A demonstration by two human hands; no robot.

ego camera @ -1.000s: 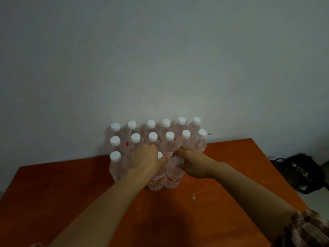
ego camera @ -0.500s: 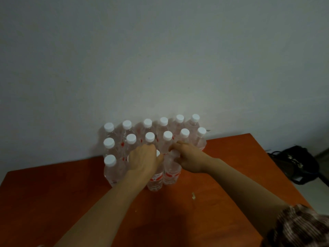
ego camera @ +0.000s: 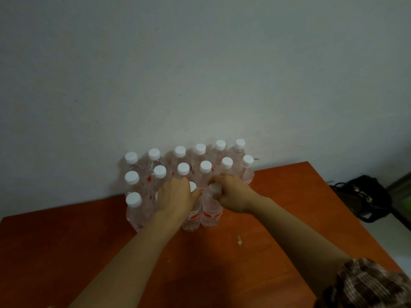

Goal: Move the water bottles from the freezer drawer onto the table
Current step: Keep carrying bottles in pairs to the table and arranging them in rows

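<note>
Hardly anything has moved in the last half second: both hands stay on the same two front bottles, and only the view has drifted slightly. Pose: left hand [ego camera: 178, 196] comes in from lower left on a bare forearm, back of hand up, fingers curled down over the top of a clear plastic water bottle with white cap and red label [ego camera: 192, 221]; a sliver of the cap shows by the thumb. The right hand [ego camera: 233, 195] comes in from lower right, wrist bent inward, fingers wrapped round the neck of a second clear plastic water bottle [ego camera: 211, 215], with its cap visible just inside the curl. A brown patterned knit sleeve [ego camera: 367, 285] is bunched up high on that arm. Both gripped bottles stand upright on the orange-brown wooden table [ego camera: 66, 252], touching each other, at the front of a tight pack of matching white-capped bottles [ego camera: 205, 166] set against the pale grey wall [ego camera: 200, 63]. Whether either base is off the table, I can't tell. A small pale scrap [ego camera: 239, 240] lies on the table near the right forearm. A black bag [ego camera: 367, 196] sits on the floor beyond the table's right edge.
</note>
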